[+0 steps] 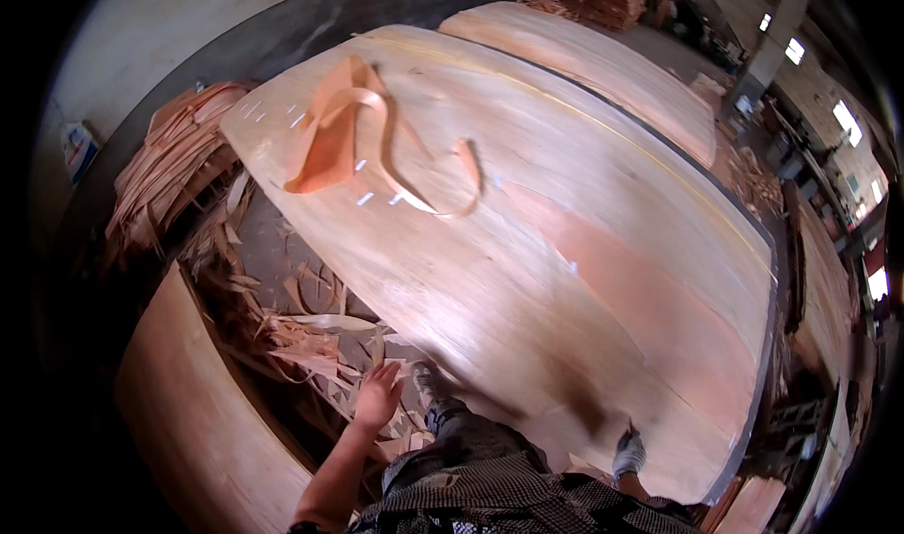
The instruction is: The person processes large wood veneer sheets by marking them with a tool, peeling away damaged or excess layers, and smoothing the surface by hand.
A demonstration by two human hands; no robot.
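Note:
A broad stack topped with pale wood veneer (452, 280) spreads before me, with a pinker veneer patch (650, 289) along its right part. My right hand (629, 453), in a grey-white glove, is at the near right edge of the sheet. Its fingers look curled, and a small dark tip sticks out beyond them; I cannot make out what it is. My bare left hand (379, 396) hangs beside the near left edge over scraps, fingers loosely stretched, holding nothing. Towards the far left of the sheet lie an orange veneer offcut (325, 148) and a curled veneer strip (386, 143).
Torn veneer scraps (301, 346) litter the floor at left, near a bundle of veneer sheets (179, 157). Another stack edge (188, 393) flanks me on the left. Behind the main stack stands a second veneer stack (584, 63). Small white tape pieces (365, 198) dot the sheet.

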